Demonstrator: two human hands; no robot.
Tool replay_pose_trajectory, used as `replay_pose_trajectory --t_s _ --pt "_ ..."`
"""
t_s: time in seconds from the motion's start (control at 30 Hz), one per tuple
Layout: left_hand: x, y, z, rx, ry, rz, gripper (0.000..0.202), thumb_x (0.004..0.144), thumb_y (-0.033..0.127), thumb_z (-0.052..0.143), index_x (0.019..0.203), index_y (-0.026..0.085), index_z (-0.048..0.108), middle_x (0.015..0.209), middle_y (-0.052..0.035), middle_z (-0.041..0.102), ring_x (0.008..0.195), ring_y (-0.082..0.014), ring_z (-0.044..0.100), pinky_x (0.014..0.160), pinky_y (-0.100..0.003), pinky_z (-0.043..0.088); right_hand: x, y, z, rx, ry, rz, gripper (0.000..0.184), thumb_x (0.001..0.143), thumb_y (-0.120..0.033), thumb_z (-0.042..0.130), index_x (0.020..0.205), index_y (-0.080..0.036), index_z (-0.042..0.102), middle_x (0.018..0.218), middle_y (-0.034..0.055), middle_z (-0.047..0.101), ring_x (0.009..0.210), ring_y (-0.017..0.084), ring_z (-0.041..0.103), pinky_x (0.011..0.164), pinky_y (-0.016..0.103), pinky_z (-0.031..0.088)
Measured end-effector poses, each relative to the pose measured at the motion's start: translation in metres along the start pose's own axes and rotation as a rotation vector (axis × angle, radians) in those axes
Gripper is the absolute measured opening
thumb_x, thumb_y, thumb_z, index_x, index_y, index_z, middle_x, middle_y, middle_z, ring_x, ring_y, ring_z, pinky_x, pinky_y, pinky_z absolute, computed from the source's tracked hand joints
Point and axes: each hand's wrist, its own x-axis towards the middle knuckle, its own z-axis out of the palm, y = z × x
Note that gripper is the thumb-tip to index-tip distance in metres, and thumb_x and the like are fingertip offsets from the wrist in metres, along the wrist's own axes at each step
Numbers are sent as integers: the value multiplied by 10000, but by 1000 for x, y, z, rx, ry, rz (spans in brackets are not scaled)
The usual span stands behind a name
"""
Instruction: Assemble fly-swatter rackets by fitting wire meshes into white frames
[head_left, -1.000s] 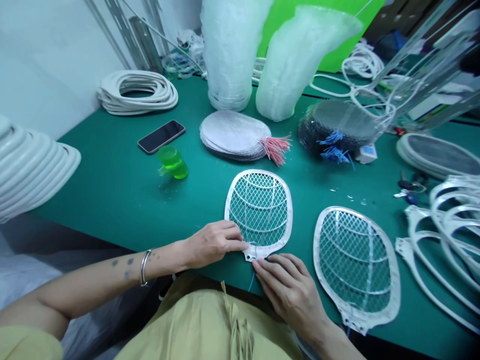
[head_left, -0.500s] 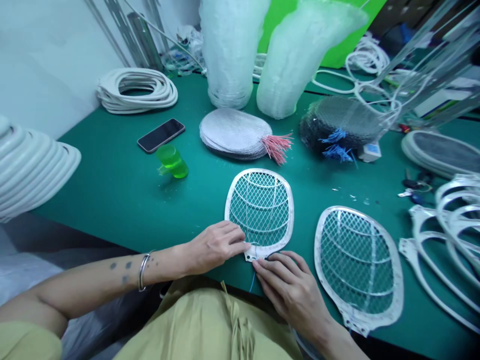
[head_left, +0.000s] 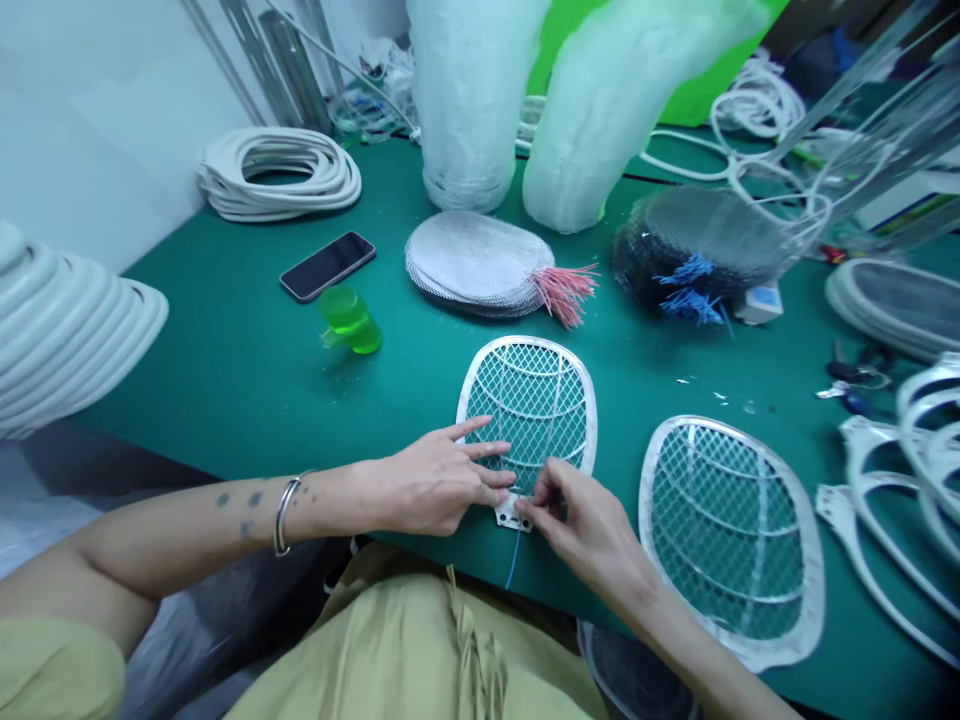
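A white swatter-type racket frame with mesh (head_left: 540, 385) lies flat on the green table, its short neck toward me. My left hand (head_left: 442, 480) rests with spread fingers across the frame's lower left part. At the neck, my right hand (head_left: 577, 510) has thumb and index finger pinched together; whatever is between them is too small to make out. A thin blue wire (head_left: 513, 560) hangs from the neck past the table edge. To the right lies a second meshed frame (head_left: 731, 530), its neck partly behind my right forearm.
Farther back are a stack of mesh sheets with pink wires (head_left: 480, 260), dark mesh with blue wires (head_left: 697, 240), a phone (head_left: 328, 266) and a green tape dispenser-like object (head_left: 351, 320). White frames (head_left: 892, 500) crowd the right; stacked white rings (head_left: 67, 340) stand left.
My left fingers have spread out over the mesh. My right hand has risen from beside the neck and now pinches above it. The view has shifted slightly.
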Motion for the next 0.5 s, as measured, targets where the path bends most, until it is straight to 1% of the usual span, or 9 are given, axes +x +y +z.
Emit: replay_pose_trajectory --t_s 0.07,0.13,0.2,0.27,0.33,0.4,0.47,0.5 --pt "5 0 -1 17 -36 5 433 730 93 598 1134 236 657 1264 -23 645 1303 -278 483 1192 -526 146 11 -3 -4 -81 -133 94 235 791 -293 670 691 -244 463 673 -58 614 596 127 534 524 251 328" --pt "11 1 0 46 -105 3 382 726 89 605 1085 198 680 1252 -53 651 1278 -284 505 1196 -515 137 22 -7 -7 -142 -216 176 247 765 -309 692 674 -242 472 661 -61 619 595 132 535 524 254 296" --pt "16 1 1 69 -184 8 336 732 73 594 1036 173 699 1230 -74 662 1263 -281 518 1201 -501 130 29 -10 -9 -179 -246 211 258 732 -298 710 654 -238 471 644 -59 611 586 138 527 523 260 266" --pt "18 0 2 69 -224 22 324 750 63 573 1030 159 706 1243 -89 654 1272 -275 511 1206 -472 145 31 -14 -10 -198 -239 205 257 710 -268 711 645 -235 464 643 -52 604 589 145 524 521 267 248" --pt "14 -2 2 19 -206 38 381 761 56 552 1099 160 691 1291 -89 624 1305 -265 480 1209 -442 167 27 -15 -10 -211 -226 185 242 716 -245 700 659 -234 465 662 -51 609 604 146 536 525 266 264" --pt "6 -9 0 -97 -172 56 507 770 26 514 1225 212 636 1350 -35 584 1355 -226 424 1215 -420 166 19 -13 -8 -203 -206 126 203 753 -235 678 696 -236 484 707 -50 627 643 143 564 557 263 325" --pt "0 -21 -1 -234 -94 39 579 815 16 463 1312 295 567 1382 38 550 1378 -169 386 1217 -399 161 9 -4 -5 -191 -127 33 121 800 -264 658 795 -244 539 832 -25 664 767 159 609 666 275 408" --pt "-2 -28 -1 -274 -25 -12 567 862 36 436 1341 322 533 1404 58 523 1385 -149 371 1215 -391 161 5 2 -3 -202 -61 -12 122 818 -303 651 893 -246 573 951 6 678 888 184 621 760 300 434"
